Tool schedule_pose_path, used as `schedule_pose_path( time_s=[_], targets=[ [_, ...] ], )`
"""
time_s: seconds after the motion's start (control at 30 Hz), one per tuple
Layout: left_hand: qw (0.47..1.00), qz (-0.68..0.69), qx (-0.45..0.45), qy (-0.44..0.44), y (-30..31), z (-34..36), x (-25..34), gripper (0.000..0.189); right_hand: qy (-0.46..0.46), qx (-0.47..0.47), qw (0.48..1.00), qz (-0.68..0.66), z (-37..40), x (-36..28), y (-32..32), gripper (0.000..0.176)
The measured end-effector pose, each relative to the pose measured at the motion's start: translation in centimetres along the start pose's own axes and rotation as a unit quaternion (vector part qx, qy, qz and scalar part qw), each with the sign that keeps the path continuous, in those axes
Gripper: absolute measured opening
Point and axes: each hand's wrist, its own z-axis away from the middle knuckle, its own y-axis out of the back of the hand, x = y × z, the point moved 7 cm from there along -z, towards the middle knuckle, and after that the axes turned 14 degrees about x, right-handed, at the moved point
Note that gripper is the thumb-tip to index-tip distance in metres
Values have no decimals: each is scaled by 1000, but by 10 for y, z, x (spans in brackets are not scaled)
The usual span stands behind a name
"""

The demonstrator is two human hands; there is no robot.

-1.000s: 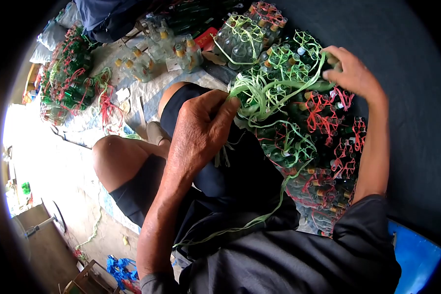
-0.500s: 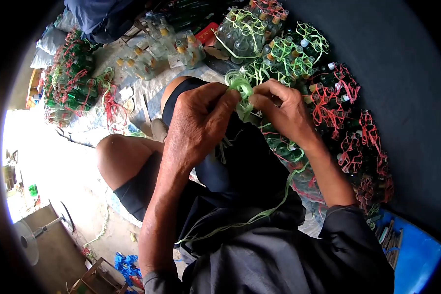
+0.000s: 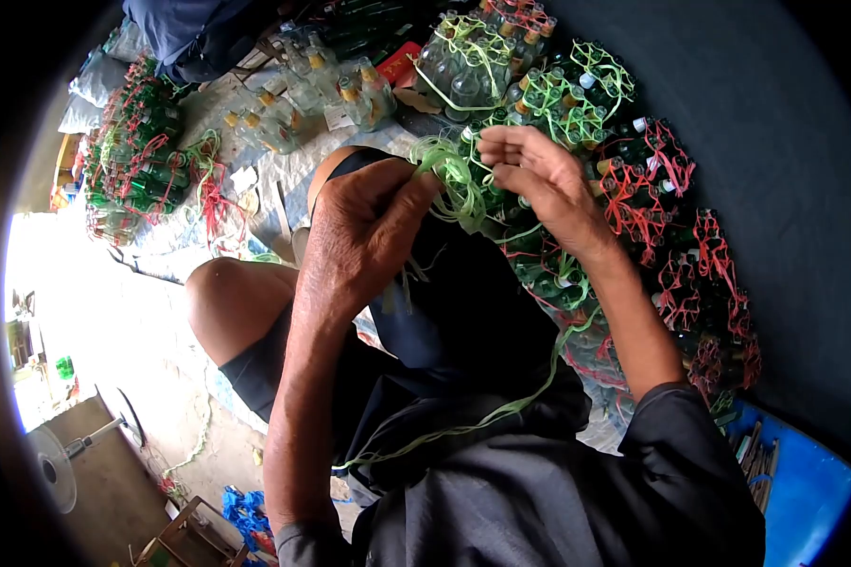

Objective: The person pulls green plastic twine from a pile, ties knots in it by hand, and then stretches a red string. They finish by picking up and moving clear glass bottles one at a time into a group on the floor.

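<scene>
A loose bundle of pale green plastic strands is pinched between the thumb and fingers of my left hand, above my knee. To its right, my right hand is apart from the bundle, its fingers stretched and holding nothing that I can see. A long green plastic cord runs across my lap and up toward the bottles on the right. Short strand ends hang below my left hand. Behind my right hand stand bottles bound with green netting.
Bottles with red netting stand along the dark wall at the right. Clear bottles are on the floor sheet ahead, and green bottles are piled at the left. A fan and a blue panel are at the lower edges.
My right hand has let go of the green strands and moved up, its fingers opening. My left hand has shifted slightly left with the bundle, which now spreads into wider loops.
</scene>
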Motion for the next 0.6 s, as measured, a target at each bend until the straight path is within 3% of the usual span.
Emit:
schedule_pose_path(
  time_s=[0.13,0.23,0.27,0.37,0.6],
  targets=[
    [1000,1,-5,4,0,2,-1,27,8,-47,999,-17,-11,11,-18,44],
    [1000,-8,-7,-4,0,4,-2,26,-52,-89,994,-36,-14,21,-29,37],
    [1000,-12,-9,-5,1,5,-3,25,-31,-72,997,16,-15,18,-27,28],
    [998,-57,-22,9,6,7,-7,23,-31,-79,996,26,-19,16,-29,23],
    [997,-71,-24,-12,6,16,1,21,-104,-41,988,-106,-39,4,-12,18]
  ],
)
